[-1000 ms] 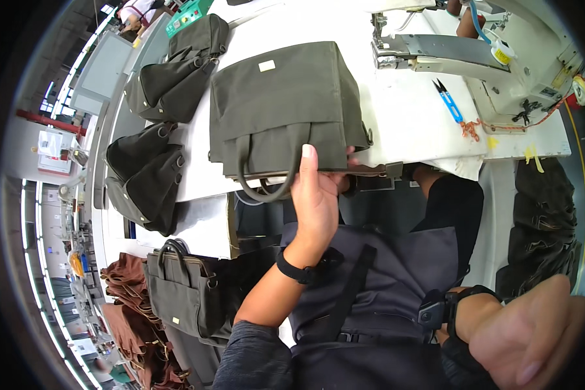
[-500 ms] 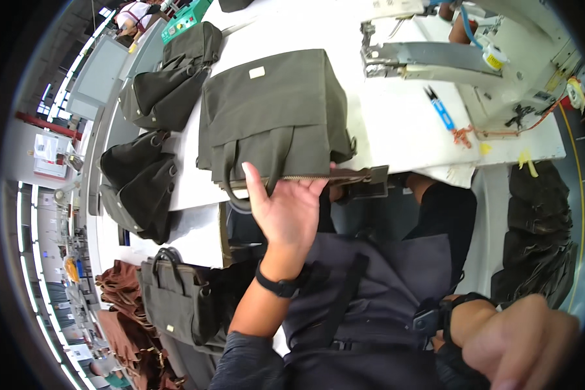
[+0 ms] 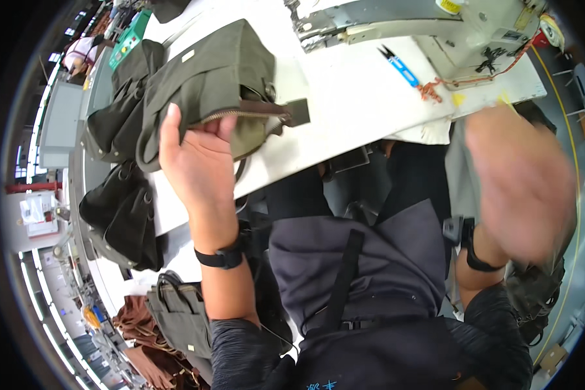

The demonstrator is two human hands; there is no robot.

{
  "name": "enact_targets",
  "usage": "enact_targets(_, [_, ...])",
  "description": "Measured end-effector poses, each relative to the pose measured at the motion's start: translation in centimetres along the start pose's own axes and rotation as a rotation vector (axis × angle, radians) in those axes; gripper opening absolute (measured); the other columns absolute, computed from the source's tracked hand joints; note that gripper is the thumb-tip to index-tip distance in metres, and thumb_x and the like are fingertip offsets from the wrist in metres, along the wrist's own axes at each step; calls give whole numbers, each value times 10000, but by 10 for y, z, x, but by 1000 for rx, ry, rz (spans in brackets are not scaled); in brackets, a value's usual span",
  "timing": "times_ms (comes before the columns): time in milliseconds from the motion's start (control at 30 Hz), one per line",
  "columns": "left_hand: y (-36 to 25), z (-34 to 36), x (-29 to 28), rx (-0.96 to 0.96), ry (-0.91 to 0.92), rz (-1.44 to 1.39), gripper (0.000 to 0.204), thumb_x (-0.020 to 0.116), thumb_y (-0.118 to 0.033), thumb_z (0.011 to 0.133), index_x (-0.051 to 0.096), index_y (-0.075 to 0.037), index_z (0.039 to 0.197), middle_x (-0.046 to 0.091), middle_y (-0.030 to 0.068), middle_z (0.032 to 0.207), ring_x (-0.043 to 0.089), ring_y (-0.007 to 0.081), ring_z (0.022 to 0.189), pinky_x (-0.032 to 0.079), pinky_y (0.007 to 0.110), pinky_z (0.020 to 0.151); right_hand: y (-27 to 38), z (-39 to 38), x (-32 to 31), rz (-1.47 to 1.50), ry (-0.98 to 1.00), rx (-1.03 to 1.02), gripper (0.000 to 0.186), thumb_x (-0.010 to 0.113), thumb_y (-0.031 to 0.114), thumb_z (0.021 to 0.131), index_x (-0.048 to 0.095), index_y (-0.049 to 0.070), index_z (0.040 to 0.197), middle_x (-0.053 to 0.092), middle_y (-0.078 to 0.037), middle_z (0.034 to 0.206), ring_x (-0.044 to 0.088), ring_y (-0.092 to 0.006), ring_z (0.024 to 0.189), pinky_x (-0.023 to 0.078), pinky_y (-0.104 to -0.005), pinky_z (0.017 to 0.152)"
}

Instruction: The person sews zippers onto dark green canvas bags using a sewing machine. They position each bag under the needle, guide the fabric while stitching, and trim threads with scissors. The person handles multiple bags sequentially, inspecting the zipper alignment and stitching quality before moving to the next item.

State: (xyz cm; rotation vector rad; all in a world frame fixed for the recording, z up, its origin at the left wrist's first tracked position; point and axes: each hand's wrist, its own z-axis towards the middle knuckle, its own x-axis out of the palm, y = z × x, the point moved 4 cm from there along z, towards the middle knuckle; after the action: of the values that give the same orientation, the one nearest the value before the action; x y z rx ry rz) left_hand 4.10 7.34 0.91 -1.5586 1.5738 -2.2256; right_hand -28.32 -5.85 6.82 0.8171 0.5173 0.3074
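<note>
A dark olive-green fabric bag (image 3: 208, 78) lies tilted on the white table, its zippered mouth turned toward me and partly open on a lighter lining. My left hand (image 3: 198, 156) grips it at this edge: the thumb rests against the outside and the fingers reach in under the brass zipper (image 3: 218, 116). A small dark tab (image 3: 298, 112) sticks out at the zipper's end. My right hand (image 3: 523, 182) is raised at the right, off the table's corner and away from the bag. Motion smears its fingers; nothing held can be made out.
Blue-handled thread snips (image 3: 403, 70) lie near orange thread (image 3: 430, 91), in front of a sewing machine (image 3: 474, 58). More dark green bags (image 3: 120, 211) line the table's left side. Brown bags (image 3: 140, 325) and a green handbag (image 3: 179, 315) are at lower left. Dark green pieces hang at right.
My left hand and the bag have shifted left; the bag has turned and its mouth now gapes. My right hand has risen from the lower right corner.
</note>
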Motion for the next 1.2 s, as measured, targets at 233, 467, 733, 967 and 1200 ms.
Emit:
enact_targets(233, [22,131,56,131,-5,197,617,507,-326,1098,316,145,1449,550,328,1345,573,382,1297,470,529,1146,-78,106,50,-509,-93,-479,204,666,62,938,741,32,1126,731,-107,964,687,-302,951,518,-432,860])
enact_targets(467, [67,161,97,237,94,-7,350,556,-234,1060,597,33,1282,682,165,1291,652,322,1218,544,472,1057,-116,156,88,-635,-6,-370,224,619,201,969,750,67,1092,747,-112,931,711,-343,910,545,-496,808])
enact_targets(733, [80,136,103,298,214,5,412,443,-344,1104,545,-30,1351,629,127,1323,590,272,1165,499,452,916,-118,158,111,-721,-133,-250,301,695,308,925,769,24,996,730,-176,982,672,-359,988,483,-500,924])
enact_targets(967, [75,108,106,235,424,-177,528,430,-336,1119,423,24,1506,522,216,1455,541,382,1327,462,526,1147,-106,147,114,-615,-427,-301,174,735,171,844,697,15,779,673,-185,874,622,-375,920,446,-494,859])
enact_targets(1200, [78,105,93,208,116,31,513,431,-373,1124,473,25,1444,557,202,1414,566,337,1299,414,490,1180,-107,143,109,-661,-330,-437,127,738,151,835,691,62,758,644,-127,832,612,-336,878,443,-465,836])
